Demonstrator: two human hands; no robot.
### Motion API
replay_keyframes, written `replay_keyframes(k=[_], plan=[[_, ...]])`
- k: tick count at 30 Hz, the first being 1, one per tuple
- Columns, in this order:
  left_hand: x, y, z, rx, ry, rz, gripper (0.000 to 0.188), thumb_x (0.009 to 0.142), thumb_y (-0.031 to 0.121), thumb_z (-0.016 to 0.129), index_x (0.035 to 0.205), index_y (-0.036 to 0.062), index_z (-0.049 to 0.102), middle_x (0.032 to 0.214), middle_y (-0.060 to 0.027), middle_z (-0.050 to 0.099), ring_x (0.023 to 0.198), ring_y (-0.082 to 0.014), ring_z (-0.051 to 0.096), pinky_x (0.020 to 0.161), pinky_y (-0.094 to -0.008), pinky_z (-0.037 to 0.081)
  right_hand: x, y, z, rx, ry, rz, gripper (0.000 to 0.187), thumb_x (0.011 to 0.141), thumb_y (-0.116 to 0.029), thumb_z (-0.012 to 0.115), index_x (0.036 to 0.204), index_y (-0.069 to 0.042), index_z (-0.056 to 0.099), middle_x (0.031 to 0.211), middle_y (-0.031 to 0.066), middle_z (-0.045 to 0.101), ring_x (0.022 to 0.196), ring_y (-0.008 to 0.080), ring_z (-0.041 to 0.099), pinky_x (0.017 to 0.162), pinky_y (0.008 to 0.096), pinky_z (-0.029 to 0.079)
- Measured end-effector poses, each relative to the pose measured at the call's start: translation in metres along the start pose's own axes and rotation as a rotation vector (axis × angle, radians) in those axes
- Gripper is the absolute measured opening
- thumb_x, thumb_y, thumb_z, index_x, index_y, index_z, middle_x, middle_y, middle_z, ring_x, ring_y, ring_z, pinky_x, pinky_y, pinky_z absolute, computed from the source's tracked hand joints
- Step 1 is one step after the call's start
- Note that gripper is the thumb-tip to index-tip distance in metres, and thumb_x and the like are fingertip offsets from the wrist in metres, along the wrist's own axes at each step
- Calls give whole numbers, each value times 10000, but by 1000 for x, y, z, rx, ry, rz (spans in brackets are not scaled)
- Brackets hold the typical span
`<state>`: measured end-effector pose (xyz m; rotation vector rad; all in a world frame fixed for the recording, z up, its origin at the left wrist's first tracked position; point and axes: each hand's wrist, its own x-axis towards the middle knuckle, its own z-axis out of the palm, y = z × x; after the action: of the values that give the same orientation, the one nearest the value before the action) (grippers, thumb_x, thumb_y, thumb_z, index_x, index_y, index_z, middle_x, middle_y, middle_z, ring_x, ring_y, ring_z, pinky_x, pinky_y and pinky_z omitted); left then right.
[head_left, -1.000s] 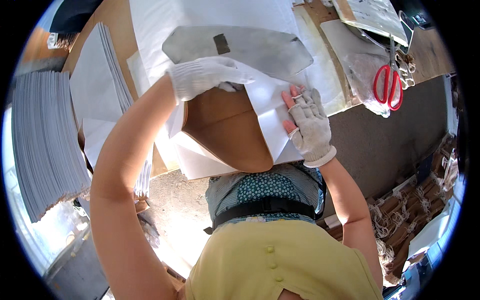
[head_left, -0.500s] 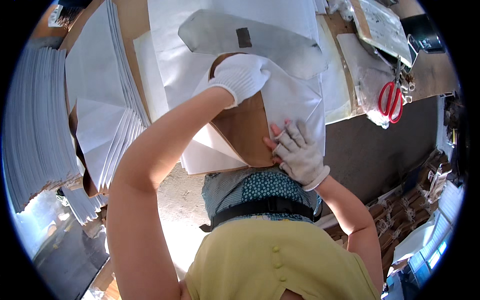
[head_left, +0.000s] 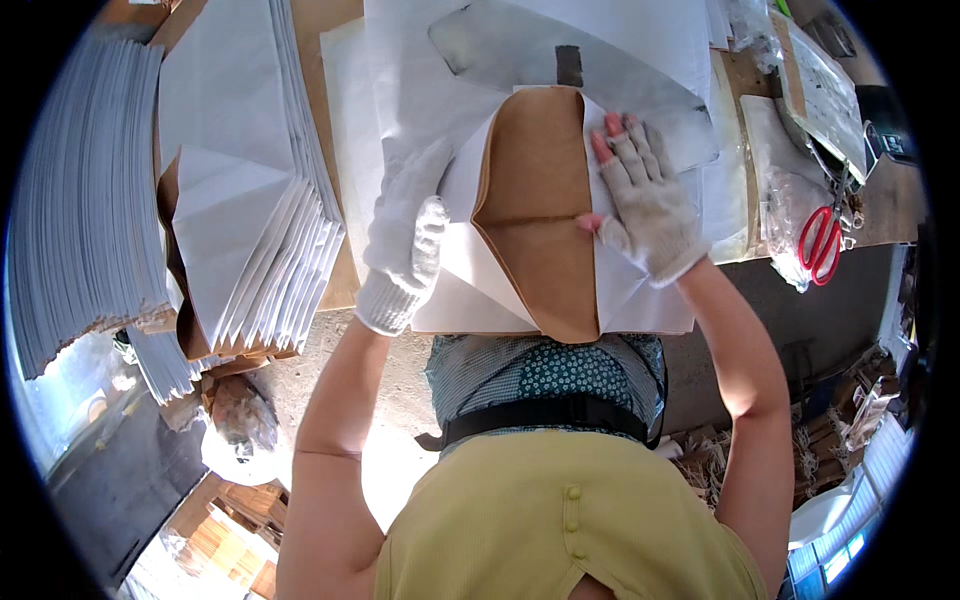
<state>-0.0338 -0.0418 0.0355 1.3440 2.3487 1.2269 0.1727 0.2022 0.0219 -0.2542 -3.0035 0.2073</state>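
Observation:
In front of me lies a white paper bag [head_left: 470, 265] with a brown inside, its near end spread into a folded pocket whose brown lining [head_left: 540, 180] faces up. My left hand [head_left: 405, 235], in a white knit glove, rests beside the pocket's left edge, fingers stretched away from me and nothing seen in its grasp. My right hand [head_left: 650, 195], in a fingerless glove, presses flat on the white paper to the right of the lining, fingers spread and the thumb at the brown edge. Beyond both hands lies a grey flat plate [head_left: 630, 90] with a dark patch.
On the left stand a fanned stack of folded white bags [head_left: 225, 110] and a tall stack of white sheets [head_left: 85, 190]. Red-handled scissors [head_left: 820, 245] hang at the right table edge, near plastic wrapping [head_left: 790, 210]. A black container [head_left: 885, 125] sits at far right.
My left hand has drawn back from the bag's far part to its left side. My right hand has slid away from me along the right side. The brown pocket is now spread open flatter.

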Motion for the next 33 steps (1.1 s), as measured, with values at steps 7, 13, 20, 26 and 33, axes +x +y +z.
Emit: replay_keyframes(k=[7,13,20,26,33], plan=[[-12,-18,25,254,-55,33,624,1101,447,434,1564,29,457,1589,-219,483,1523,-410,394,1293,-532,226,44,-17,10,68,84,-88,674,911,-386,668,1483,-46,560,1608,175,477,1528,361,392,1290,492,264],[-16,-11,26,456,-165,52,682,1069,459,448,1595,27,409,1644,-226,410,1554,-427,331,1301,-553,188,-13,-64,3,498,-265,-648,532,724,-306,765,1208,-94,706,1398,115,643,1426,311,513,1282,460,319],[22,15,61,455,-205,81,751,1022,416,552,1594,-32,362,1646,-272,368,1565,-423,296,1312,-542,165,-18,-69,11,604,-279,-633,671,636,-307,813,1263,-93,704,1392,112,653,1431,307,505,1287,467,316],[47,13,77,403,-108,118,773,996,457,584,1571,-26,405,1642,-242,392,1555,-398,317,1317,-514,165,4,-47,3,490,79,-400,444,672,-232,783,1091,-97,729,1168,121,677,1235,322,602,1160,488,422],[-12,14,29,466,-168,133,748,985,415,611,1545,-46,430,1621,-251,427,1519,-411,389,1295,-526,246,10,60,-25,70,415,779,388,866,-230,772,1206,-62,694,1061,145,684,998,324,664,911,438,531]])
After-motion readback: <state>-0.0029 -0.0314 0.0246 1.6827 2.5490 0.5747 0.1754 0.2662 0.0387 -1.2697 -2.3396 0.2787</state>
